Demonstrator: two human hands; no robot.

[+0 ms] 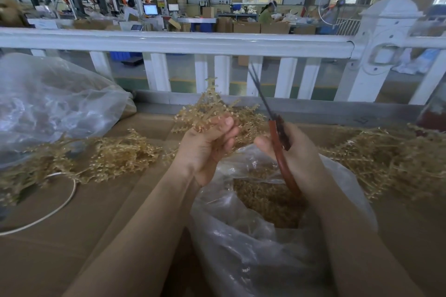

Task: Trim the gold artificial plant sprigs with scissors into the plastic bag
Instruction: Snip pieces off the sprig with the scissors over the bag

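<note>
Gold plastic sprig bunch (212, 113) gripped in curled left hand (207, 147), raised above open clear plastic bag (253, 243) of gold trimmings at near edge of brown cardboard-covered table (96, 212). Red-handled scissors (277, 137) clasped in right hand (296, 154), dark blades slightly apart, pointing up and away. More gold sprigs heaped at left (96, 159) and right (386, 152) table edges.

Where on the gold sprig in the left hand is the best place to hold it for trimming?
Hold it low on the bare stems, from below, as the left hand does now. The sprig fans upward into loose, thin tips, so bunched stems give the firm hold and leave the tips free for the scissors.
</note>
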